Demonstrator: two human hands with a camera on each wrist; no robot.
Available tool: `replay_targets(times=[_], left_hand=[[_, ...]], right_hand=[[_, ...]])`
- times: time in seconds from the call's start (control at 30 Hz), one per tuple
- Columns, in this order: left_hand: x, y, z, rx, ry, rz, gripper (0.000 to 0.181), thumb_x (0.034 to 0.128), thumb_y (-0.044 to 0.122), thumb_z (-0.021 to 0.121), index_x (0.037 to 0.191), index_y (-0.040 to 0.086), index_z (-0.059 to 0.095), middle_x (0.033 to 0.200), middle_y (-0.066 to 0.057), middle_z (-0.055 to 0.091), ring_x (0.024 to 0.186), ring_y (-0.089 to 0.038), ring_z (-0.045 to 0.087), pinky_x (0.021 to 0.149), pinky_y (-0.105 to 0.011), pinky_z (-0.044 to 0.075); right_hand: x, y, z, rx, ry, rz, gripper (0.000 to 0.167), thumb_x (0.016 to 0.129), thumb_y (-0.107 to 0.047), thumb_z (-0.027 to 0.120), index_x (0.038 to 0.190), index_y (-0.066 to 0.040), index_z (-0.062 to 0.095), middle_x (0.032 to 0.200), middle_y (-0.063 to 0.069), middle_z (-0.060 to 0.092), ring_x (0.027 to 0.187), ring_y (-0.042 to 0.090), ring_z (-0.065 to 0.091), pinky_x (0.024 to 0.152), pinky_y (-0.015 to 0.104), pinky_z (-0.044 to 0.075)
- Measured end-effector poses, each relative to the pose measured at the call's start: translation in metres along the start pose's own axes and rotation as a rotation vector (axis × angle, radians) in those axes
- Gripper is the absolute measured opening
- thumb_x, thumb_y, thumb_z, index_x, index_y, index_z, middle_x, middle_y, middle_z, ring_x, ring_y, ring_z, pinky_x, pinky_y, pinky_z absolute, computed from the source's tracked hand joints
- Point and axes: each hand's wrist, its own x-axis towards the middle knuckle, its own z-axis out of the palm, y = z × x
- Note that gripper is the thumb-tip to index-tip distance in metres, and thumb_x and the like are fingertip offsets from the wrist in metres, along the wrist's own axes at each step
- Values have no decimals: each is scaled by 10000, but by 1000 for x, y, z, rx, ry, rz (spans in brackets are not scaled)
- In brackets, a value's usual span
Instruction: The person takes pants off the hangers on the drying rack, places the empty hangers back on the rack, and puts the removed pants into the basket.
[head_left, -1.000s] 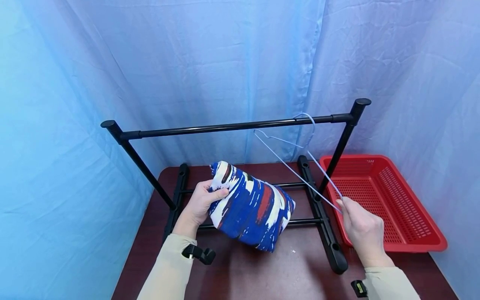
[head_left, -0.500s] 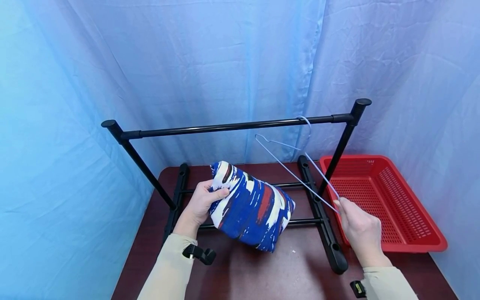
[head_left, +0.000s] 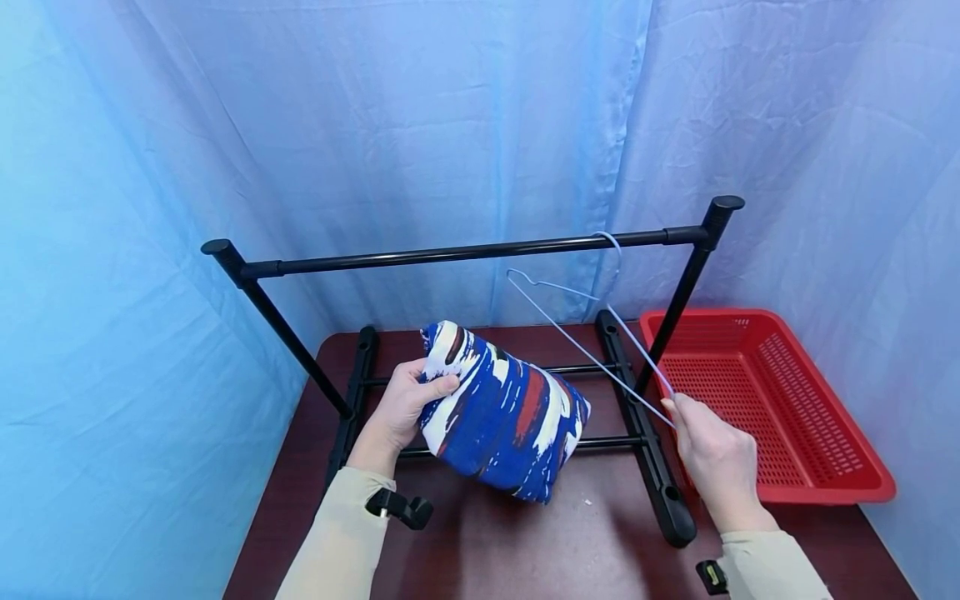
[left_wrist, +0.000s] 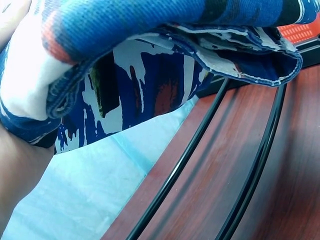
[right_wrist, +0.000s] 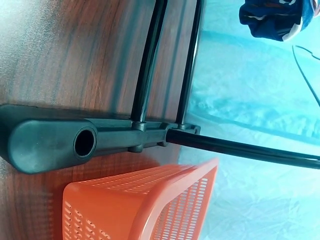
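Curtain (head_left: 412,125): pale blue, it hangs behind the table and at both sides.
Table (head_left: 517,550): dark red-brown, with wood grain in the wrist views.
Rack (head_left: 450,254): black, it stands on the table; one top bar between two posts, two thin rods low between the feet.
Basket (head_left: 825,495): red, with perforated walls, on the table just beside the rack's right foot.
Folded cloth (head_left: 502,417): blue with white, red and dark strokes, held tilted in the air in front of the rack; its layered edge shows in the left wrist view.
Hanger (head_left: 555,320): thin, pale blue, slanted; its hook is at the top bar, but I cannot tell if they touch.
Right hand (head_left: 716,450): fingers curled, gripping one end of the hanger, near the basket.
Left hand (head_left: 401,404): closed on the cloth's left end, thumb on top, other fingers mostly hidden.
Wrist mounts: small and black, one on the left sleeve (head_left: 337,533), one on the right.
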Motion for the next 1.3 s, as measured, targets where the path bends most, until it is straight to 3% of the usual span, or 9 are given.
replay_targets(times=[0.5, 0.6, 0.73, 0.97, 1.13, 1.3], left_hand=[[0, 0, 2, 3, 18, 1, 478, 925, 267, 770, 1307, 10, 641, 1132, -113, 755, 945, -286, 756, 855, -461, 607], [0, 0, 3, 7, 20, 4, 469, 926, 262, 767, 1300, 5, 645, 1132, -117, 755, 943, -285, 757, 856, -456, 607], [0, -1, 2, 4, 24, -1, 464, 923, 264, 772, 1292, 9, 652, 1129, -119, 756, 941, -289, 758, 854, -455, 607], [0, 0, 2, 19, 14, -11, 510, 904, 304, 794, 1295, 8, 651, 1140, -126, 752, 949, -292, 758, 854, -465, 606], [0, 1, 2, 28, -6, -8, 532, 889, 327, 808, 1290, 12, 655, 1150, -133, 747, 961, -302, 753, 861, -478, 603], [0, 1, 2, 57, -25, 12, 527, 891, 330, 806, 1276, 0, 659, 1137, -143, 746, 944, -310, 752, 848, -484, 607]], right_hand=[[-3, -4, 5, 5, -36, -13, 460, 1103, -414, 415, 1014, -37, 662, 688, 71, 620, 433, 137, 434, 377, 265, 382], [-4, -2, 5, -9, -73, -11, 343, 1085, -339, 495, 1020, -39, 649, 690, 69, 607, 436, 135, 421, 378, 271, 386], [-6, -1, 5, -15, -114, -6, 145, 971, -173, 664, 1026, -42, 638, 701, 72, 601, 442, 136, 418, 379, 281, 392], [-7, -1, 4, 0, -130, 5, 165, 1006, -203, 625, 1040, -41, 638, 720, 73, 618, 451, 134, 426, 388, 289, 411], [-7, -3, 4, 19, -128, 18, 175, 895, -97, 732, 1029, -43, 633, 720, 63, 614, 459, 134, 436, 391, 293, 414], [-7, -4, 4, 19, -141, 39, 165, 888, -73, 743, 1001, -52, 624, 690, 37, 581, 460, 106, 407, 391, 277, 399]])
